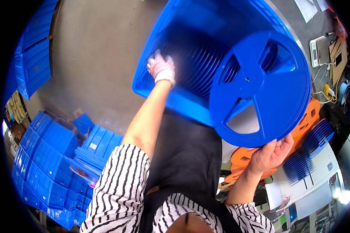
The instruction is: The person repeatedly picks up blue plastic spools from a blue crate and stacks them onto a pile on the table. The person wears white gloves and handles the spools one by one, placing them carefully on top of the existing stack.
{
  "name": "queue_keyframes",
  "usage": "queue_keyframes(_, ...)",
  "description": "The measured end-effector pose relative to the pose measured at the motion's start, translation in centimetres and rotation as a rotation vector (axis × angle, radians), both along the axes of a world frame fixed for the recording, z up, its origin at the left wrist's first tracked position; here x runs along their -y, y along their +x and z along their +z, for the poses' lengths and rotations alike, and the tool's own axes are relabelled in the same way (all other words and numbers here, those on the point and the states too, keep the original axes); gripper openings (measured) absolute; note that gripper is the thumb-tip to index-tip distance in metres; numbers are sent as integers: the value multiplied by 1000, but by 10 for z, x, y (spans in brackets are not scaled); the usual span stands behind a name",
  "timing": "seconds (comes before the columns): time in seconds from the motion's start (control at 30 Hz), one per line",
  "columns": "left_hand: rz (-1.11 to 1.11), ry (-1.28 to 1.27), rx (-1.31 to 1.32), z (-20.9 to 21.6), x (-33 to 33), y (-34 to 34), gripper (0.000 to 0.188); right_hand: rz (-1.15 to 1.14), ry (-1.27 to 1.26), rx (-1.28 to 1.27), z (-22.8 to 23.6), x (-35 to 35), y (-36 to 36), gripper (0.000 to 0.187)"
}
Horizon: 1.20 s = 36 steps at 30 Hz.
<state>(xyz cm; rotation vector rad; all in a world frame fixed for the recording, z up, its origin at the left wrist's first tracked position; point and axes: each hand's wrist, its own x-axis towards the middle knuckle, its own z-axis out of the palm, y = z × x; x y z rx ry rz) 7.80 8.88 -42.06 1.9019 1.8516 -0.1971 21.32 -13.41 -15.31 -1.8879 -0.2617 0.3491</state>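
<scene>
A large blue plastic bin (190, 110) stands in front of me, with a row of thin blue discs (204, 68) on edge inside it. My left hand (161, 69), in a pale glove, reaches over the bin's near left side. Its fingers are spread and I see nothing held in them. On the right, a big blue reel (274, 91) with wide cut-outs tilts across the bin's right side. My bare right hand (272, 153) grips its lower rim, thumb and fingers at the edge. The reel hides part of the discs behind it.
Orange slotted panels (243, 156) lie beside my right forearm, near a white board with blue combs (298, 167). A small scale (319, 51) and cables occupy the right-hand bench. Stacked blue crates (46, 155) stand at lower left, more crates (33, 66) at upper left.
</scene>
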Motion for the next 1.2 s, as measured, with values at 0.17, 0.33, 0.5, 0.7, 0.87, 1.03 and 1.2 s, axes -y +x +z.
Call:
queue_keyframes(0.17, -183, 188, 33, -24, 29, -16, 52, -65, 80, -87, -33, -89, -21, 37)
queue_keyframes(0.33, -345, 88, 288, -24, 38, -27, 49, 155, -249, -98, -88, -168, -60, 32)
queue_keyframes(0.5, -250, -18, 457, 19, 68, -84, 47, 450, -199, -361, -134, -154, -92, 58)
queue_keyframes(0.7, -623, 327, 440, 62, 16, -35, 57, 349, -412, -120, -189, -66, -52, 56)
queue_keyframes(0.87, -673, 265, 120, -26, -24, 7, 75, 462, -564, -62, -196, -23, -56, 57)
queue_keyframes(1.03, -679, 106, 183, -20, -16, -26, 71, 429, -496, -80, -178, 15, -78, 58)
queue_keyframes(1.2, -914, 336, -3, -7, -8, -47, 69, 335, -693, 34, -195, 69, -79, 64)
